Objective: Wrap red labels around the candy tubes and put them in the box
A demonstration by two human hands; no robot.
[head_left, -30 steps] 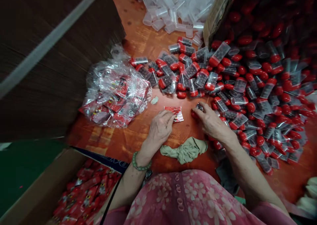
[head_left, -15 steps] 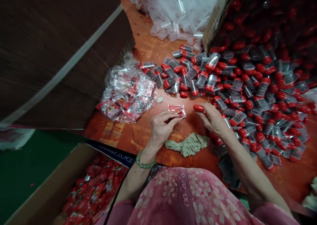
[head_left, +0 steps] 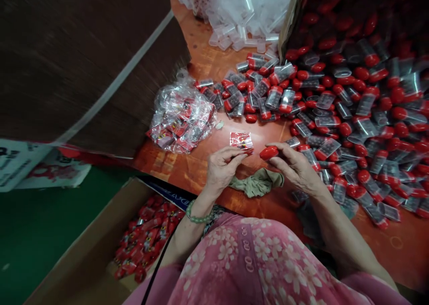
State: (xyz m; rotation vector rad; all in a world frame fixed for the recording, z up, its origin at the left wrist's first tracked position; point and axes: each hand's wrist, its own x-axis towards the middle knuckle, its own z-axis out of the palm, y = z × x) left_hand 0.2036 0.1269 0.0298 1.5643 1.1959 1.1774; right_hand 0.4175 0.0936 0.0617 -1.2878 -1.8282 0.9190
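My left hand (head_left: 221, 168) is closed in a pinch, with a bit of red printed film at its fingertips. Just beyond the fingers, a small red printed plastic sleeve (head_left: 238, 139) lies flat; whether the pinched film is part of it, I cannot tell. To the right, my right hand (head_left: 296, 168) grips a red-capped tube, its glossy red cap (head_left: 269, 152) pointing left toward the left hand. Most of that tube's body is hidden by the fingers. A crumpled grey-green cloth (head_left: 258, 183) lies below and between both hands.
Red-capped clear tubes (head_left: 330, 148) are heaped across the right and back. Left of the hands sits a clear bag (head_left: 184, 117) of red printed sleeves. Loose clear tubes (head_left: 234, 32) are piled behind. A cardboard box (head_left: 90, 233) with red pieces stands lower left; a large dark box (head_left: 83, 50) rises upper left.
The right hand has brought the red-capped tube a little closer to the left hand, red end first. The left hand stays pinched near the sleeve. The whole view has shifted slightly.
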